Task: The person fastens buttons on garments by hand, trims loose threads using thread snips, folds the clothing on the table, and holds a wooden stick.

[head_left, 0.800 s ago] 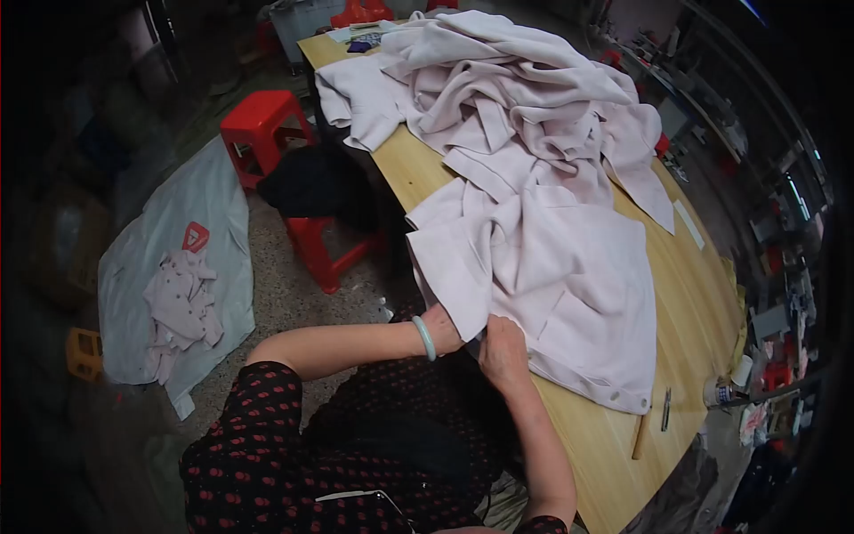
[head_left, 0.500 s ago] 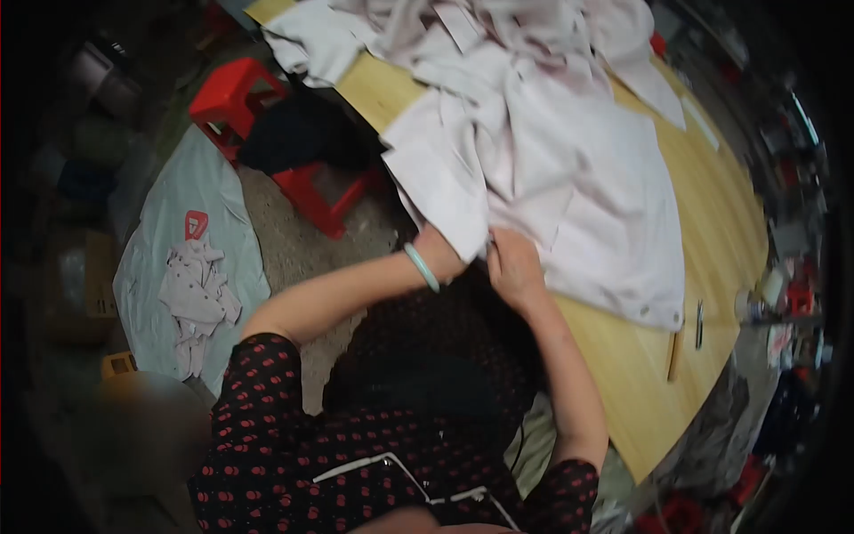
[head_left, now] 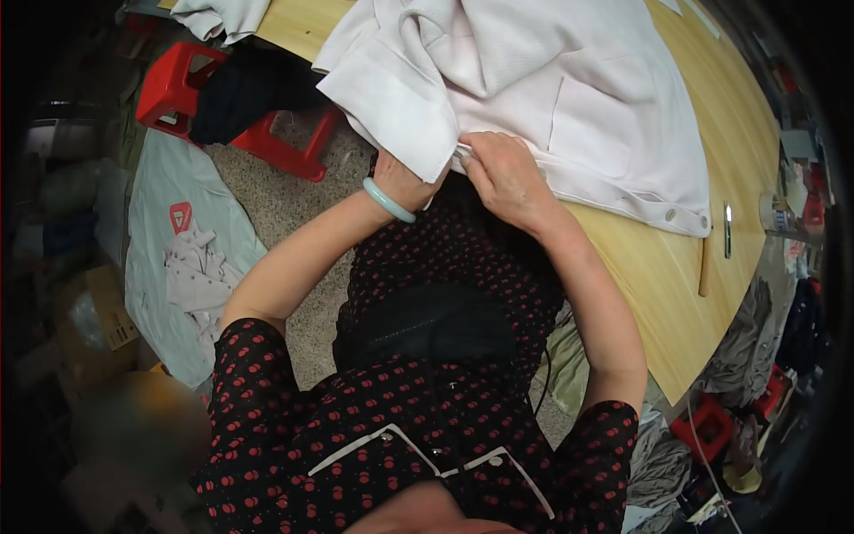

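Note:
A pale pink jacket (head_left: 578, 89) with a patch pocket and metal buttons along one edge lies over the near side of a wooden table. My right hand (head_left: 509, 178) pinches its near edge between thumb and fingers. My left hand (head_left: 402, 185), with a pale green bangle (head_left: 389, 201) at the wrist, reaches under a loose flap (head_left: 400, 116) of the same garment. That flap covers its fingers, so their grip cannot be seen. Both hands are close together at the table's edge, just in front of my body.
The yellow wooden table (head_left: 654, 294) bears a thin wooden stick (head_left: 704, 269) and a slim metal tool (head_left: 728, 231) at the right. Red stools (head_left: 165, 93) with dark cloth (head_left: 253, 93) stand at the left. Pale garment pieces (head_left: 200, 276) lie on plastic sheeting (head_left: 147, 231) on the floor.
The view has shifted, so the jacket, table and hands appear higher in the picture. Both hands stay at the jacket's near edge, the right one still pinching it.

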A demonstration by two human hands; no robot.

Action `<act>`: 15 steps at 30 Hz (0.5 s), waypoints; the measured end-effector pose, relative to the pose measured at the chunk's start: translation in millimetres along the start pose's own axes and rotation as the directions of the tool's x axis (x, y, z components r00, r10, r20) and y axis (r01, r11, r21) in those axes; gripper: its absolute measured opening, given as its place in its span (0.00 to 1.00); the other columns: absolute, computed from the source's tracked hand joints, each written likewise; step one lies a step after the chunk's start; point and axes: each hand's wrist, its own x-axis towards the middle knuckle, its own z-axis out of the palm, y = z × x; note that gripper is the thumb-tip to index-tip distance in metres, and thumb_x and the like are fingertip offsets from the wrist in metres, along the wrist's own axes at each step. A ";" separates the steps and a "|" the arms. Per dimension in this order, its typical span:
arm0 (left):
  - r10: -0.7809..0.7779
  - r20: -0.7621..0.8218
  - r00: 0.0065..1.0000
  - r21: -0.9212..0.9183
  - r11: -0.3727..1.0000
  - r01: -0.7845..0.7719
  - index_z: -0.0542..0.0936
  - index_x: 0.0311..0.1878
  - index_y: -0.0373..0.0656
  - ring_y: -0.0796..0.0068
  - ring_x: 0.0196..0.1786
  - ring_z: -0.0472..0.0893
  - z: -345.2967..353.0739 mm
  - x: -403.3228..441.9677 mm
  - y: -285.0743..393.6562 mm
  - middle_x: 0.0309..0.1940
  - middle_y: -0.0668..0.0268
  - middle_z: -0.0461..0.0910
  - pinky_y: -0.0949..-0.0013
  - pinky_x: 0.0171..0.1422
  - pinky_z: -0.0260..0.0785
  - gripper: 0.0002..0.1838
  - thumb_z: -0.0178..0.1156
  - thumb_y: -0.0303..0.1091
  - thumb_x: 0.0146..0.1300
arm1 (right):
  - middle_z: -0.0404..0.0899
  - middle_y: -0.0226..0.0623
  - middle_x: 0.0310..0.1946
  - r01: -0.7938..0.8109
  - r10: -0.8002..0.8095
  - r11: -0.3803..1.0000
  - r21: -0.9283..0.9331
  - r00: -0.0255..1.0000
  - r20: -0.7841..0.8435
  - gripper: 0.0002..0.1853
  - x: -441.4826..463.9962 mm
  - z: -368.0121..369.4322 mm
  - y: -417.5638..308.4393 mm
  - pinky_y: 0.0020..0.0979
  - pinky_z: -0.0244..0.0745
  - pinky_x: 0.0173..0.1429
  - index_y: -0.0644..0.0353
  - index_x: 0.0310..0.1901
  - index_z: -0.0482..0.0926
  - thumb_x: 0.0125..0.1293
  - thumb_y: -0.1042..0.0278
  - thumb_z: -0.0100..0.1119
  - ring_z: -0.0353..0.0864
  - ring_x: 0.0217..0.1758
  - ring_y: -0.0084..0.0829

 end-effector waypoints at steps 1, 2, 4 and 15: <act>-0.009 -0.024 1.000 -0.006 1.000 0.009 0.76 0.45 0.39 0.54 0.48 0.74 2.5 -2.4 0.3 0.44 0.55 0.75 0.55 0.54 0.63 0.16 0.54 0.35 0.54 | 0.73 0.46 0.26 0.014 -0.014 1.000 -0.014 0.999 -0.030 0.07 -0.1 0.7 -1.2 0.43 0.63 0.40 0.64 0.35 0.72 0.56 0.73 0.47 0.73 0.34 0.46; -0.018 -0.048 0.999 -0.010 1.000 0.018 0.76 0.45 0.39 0.54 0.48 0.74 4.8 -4.5 0.6 0.44 0.55 0.75 0.55 0.54 0.63 0.17 0.55 0.36 0.53 | 0.73 0.46 0.25 0.010 -0.010 1.000 -0.023 0.999 -0.033 0.07 -0.3 0.9 -2.7 0.43 0.63 0.40 0.64 0.35 0.72 0.56 0.73 0.47 0.73 0.34 0.46; -0.036 -0.101 0.994 -0.043 0.999 0.032 0.76 0.45 0.38 0.53 0.47 0.74 7.3 -5.2 2.2 0.43 0.55 0.76 0.55 0.54 0.63 0.16 0.55 0.33 0.52 | 0.73 0.46 0.25 0.005 -0.007 0.999 -0.043 0.999 -0.043 0.07 -0.4 0.1 -5.5 0.43 0.63 0.40 0.64 0.35 0.72 0.55 0.74 0.47 0.72 0.34 0.45; -0.043 -0.002 0.999 -0.083 0.996 0.043 0.76 0.45 0.39 0.55 0.47 0.75 10.9 -8.0 -2.9 0.42 0.56 0.76 0.55 0.54 0.63 0.17 0.57 0.34 0.51 | 0.72 0.43 0.25 0.005 -0.008 0.998 -0.062 0.999 -0.042 0.07 1.1 2.9 -2.1 0.40 0.62 0.39 0.63 0.35 0.71 0.53 0.78 0.47 0.71 0.33 0.42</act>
